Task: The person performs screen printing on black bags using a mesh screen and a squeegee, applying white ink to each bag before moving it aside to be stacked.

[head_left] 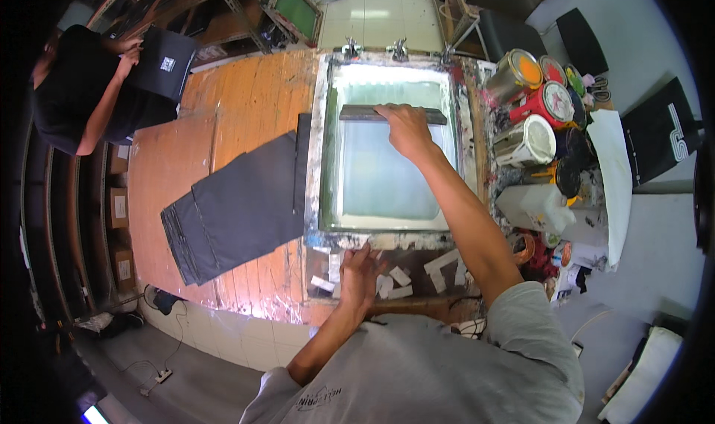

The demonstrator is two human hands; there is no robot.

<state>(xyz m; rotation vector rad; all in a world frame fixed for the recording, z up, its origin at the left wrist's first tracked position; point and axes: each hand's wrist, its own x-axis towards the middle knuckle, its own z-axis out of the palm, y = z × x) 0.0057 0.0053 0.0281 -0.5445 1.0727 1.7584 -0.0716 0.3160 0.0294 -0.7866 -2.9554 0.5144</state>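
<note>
In my right hand (408,131) is a long dark squeegee (359,114), gripped near its middle. It lies crosswise at the far part of a screen printing frame (316,163), on the pale mesh (391,174). White ink shows along the mesh's far and near ends. My left hand (359,269) is at the frame's near edge, its fingers curled against it; the fingertips are partly hidden. Metal clamps (400,49) sit along the frame's far side. To the left, a fanned stack of black sheets (242,204) lies on the wooden table (257,89).
Ink cans and tubs (526,139) crowd the table's right side, beside a white plastic jug (532,204). Pale tape pieces (400,276) lie below the frame. At far left another person (82,89) holds a printed black sheet (165,59). Shelves (67,223) line the left.
</note>
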